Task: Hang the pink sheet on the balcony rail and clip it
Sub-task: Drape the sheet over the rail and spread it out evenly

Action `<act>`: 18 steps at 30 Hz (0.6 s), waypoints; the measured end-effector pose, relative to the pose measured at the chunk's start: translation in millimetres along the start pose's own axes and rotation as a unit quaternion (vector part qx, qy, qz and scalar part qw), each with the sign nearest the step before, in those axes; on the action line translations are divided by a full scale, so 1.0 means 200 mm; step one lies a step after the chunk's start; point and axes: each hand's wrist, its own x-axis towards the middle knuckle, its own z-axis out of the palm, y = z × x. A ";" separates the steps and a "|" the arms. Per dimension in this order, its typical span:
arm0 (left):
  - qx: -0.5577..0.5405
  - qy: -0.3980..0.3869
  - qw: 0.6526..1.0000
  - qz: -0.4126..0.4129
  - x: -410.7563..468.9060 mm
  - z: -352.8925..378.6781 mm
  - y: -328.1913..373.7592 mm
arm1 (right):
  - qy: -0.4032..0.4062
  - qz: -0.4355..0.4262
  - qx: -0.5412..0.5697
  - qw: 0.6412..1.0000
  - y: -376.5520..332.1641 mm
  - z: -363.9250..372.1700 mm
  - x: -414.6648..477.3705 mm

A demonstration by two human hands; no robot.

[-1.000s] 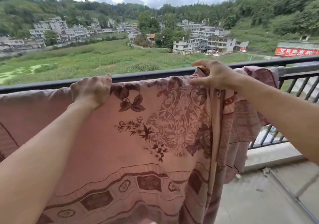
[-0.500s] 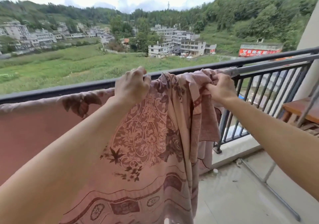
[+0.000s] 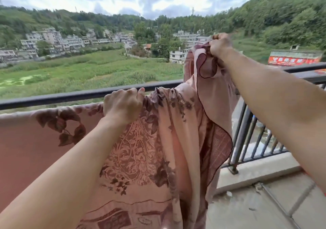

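While the right hand holds one bunched end of the pink sheet up in the air, well above the rail, that end has nothing under it, and this is where I judge the trouble could start. Its fingers are curled tight round the gathered cloth, and a loose flap with a dark hem hangs down from them on the near side of the rail. The left hand sits at the rail with its fingers closed over a crumpled fold of the sheet, pinning it there. To the left of it the cloth lies spread along the rail and hangs flat down the balcony side. If the raised end is thrown too far over, its weight could drag the cloth outward and down toward the field, since no clip shows anywhere in view to hold it. If the left hand lets go early, the gathered part may slide along the smooth rail. Laid down bunched as it is, the cloth would dry badly and give a clip too thick a wad to bite.
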 end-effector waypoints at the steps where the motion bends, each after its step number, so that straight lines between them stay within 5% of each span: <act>1: 0.005 0.002 1.000 -0.001 0.00 -0.01 -0.01 | -0.089 0.008 -0.058 0.994 0.03 0.04 -0.08; 5: 0.026 0.021 0.999 -0.003 -0.02 -0.04 -0.08 | -0.365 0.027 -0.305 0.879 0.13 0.16 -0.34; 6: 0.029 0.024 0.999 -0.001 -0.02 -0.04 -0.09 | -0.364 -0.006 -0.329 0.872 0.11 0.17 -0.38; 11: 0.035 0.038 0.999 -0.003 -0.07 -0.09 -0.17 | -0.149 -0.179 -0.146 0.962 -0.04 0.06 -0.68; 18: 0.029 0.041 0.999 0.006 -0.18 -0.19 -0.19 | -0.138 -0.373 -0.229 0.888 0.11 -0.12 -1.15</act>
